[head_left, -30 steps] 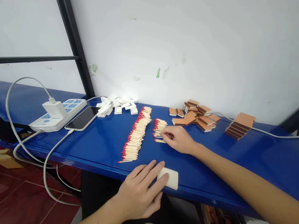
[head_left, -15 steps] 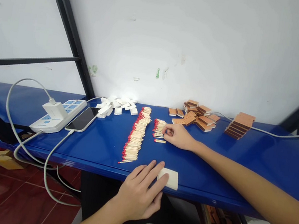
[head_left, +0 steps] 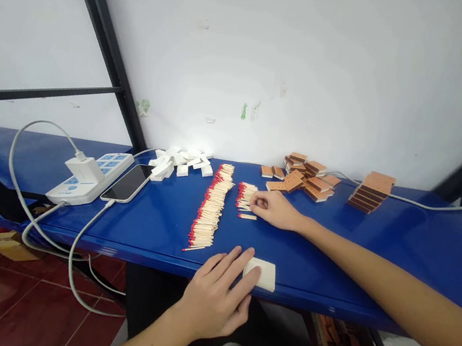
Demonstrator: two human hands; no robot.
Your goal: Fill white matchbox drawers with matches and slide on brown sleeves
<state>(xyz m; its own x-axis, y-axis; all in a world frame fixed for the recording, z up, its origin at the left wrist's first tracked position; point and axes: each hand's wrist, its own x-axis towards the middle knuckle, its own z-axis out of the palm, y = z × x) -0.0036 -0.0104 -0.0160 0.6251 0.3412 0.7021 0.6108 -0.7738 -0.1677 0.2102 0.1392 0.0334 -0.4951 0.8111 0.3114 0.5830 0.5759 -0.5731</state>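
Note:
My right hand [head_left: 275, 208] is closed in a pinch at the stick ends of a small row of red-headed matches [head_left: 246, 192]. Its fingertips are on matches there, though how many they grip is hidden. One match [head_left: 247, 217] lies just below that row. My left hand [head_left: 217, 292] is palm down at the table's front edge, fingers stretched and apart. Its index finger rests on a white, flat, shallow box [head_left: 266, 275], probably a matchbox tray. A long heap of matches [head_left: 210, 210] lies left of the small row, heads facing left.
White trays [head_left: 183, 160] are piled at the back left, near a phone [head_left: 128, 184] and a power strip [head_left: 94, 184] with cables. Brown matchbox sleeves [head_left: 306, 175] form a loose pile at the back right, beside a neat stack [head_left: 370, 191]. Black frame posts [head_left: 113, 57] border the blue table [head_left: 153, 231].
Little differs. My right hand has shifted very slightly at the small row of matches, and my left hand keeps its finger on the tray.

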